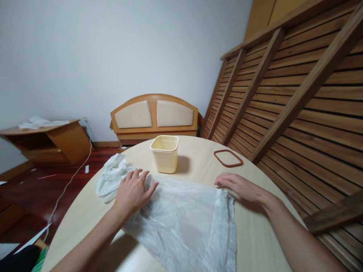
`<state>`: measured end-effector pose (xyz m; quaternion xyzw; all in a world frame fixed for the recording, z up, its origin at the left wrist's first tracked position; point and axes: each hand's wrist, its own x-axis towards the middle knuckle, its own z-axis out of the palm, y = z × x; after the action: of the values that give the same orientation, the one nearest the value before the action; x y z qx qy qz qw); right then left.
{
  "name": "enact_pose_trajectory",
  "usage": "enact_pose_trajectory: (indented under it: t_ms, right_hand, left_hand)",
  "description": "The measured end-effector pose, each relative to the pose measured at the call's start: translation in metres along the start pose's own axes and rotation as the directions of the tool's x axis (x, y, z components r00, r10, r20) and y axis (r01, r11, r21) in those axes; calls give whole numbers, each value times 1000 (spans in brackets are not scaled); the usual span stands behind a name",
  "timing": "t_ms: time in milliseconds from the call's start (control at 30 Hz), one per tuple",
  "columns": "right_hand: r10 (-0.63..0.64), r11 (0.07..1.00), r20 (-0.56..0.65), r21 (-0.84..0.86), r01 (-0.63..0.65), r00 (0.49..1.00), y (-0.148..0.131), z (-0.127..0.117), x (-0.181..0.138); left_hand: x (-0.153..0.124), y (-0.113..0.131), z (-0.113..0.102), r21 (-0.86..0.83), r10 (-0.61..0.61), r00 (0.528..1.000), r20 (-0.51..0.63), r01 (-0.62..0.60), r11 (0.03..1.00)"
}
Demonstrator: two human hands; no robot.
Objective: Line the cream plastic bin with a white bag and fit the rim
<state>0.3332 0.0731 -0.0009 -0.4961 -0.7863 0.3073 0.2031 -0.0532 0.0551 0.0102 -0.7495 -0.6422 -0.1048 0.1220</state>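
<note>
A thin white plastic bag [181, 215] lies spread flat across the near part of the round table, its gathered edge to the right. My left hand [134, 190] rests over the bag's upper left part with its fingers spread. At the upper right corner, my right hand [238, 185] has its fingers closed on the bag's edge; the thumb is mostly hidden. Beyond the bag stands an upright pale yellow square bin [166, 158]. To its right, a brown rounded-square ring [228, 158] lies flat. A crumpled heap of white plastic bags [112, 177] sits left of my left hand.
The light wooden round table [195, 145] has its curved edge on both sides. A slatted wooden panel [297, 113] leans along the right. Behind stand a headboard [154, 115] and a low cabinet [65, 139]. A white cable [72, 177] runs over the dark red floor.
</note>
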Motion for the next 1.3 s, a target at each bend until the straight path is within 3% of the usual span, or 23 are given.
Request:
enact_pose_trajectory:
  t_ms: [100, 233, 367, 467, 533, 633, 700, 900, 1000, 1167, 1300]
  right_hand:
    - [20, 986, 213, 159, -55, 977, -11, -3, -4]
    - [24, 976, 291, 201, -85, 956, -11, -3, -10]
    - [-34, 972, 223, 236, -20, 974, -8, 0, -7]
    - [0, 949, 14, 315, -5, 1000, -8, 5, -1]
    - [28, 937, -138, 348, 22, 990, -6, 8, 4]
    - [57, 936, -246, 349, 34, 968, -1, 10, 9]
    - [77, 931, -236, 364, 15, 969, 1, 9, 7]
    - [-8, 926, 75, 377, -21, 997, -2, 0, -4]
    - [-47, 932, 140, 361, -7, 989, -5, 2, -4]
    - [-72, 928, 62, 371, 44, 995, -7, 15, 6]
    - [18, 948, -195, 316, 45, 981, 10, 23, 17]
  left_hand:
    - [0, -1, 4, -22, 39, 999, 19, -38, 999]
    - [0, 1, 7, -70, 117, 993, 17, -116, 991]
    - [1, 3, 9, -73, 133, 991, 32, -131, 989]
    - [1, 3, 10, -65, 131, 990, 45, -128, 990]
    - [1, 3, 11, -67, 130, 991, 44, -127, 990]
    - [0, 5, 12, -68, 116, 992, 42, -113, 991]
    - [-1, 7, 12, -66, 119, 992, 32, -116, 991]
    - [-3, 16, 6, -102, 194, 981, -13, -195, 976]
    - [-4, 18, 7, -107, 215, 977, 4, -214, 971]
    - [-6, 20, 11, -115, 235, 972, 29, -231, 966]
    - [-8, 20, 10, -125, 253, 967, 37, -247, 961]
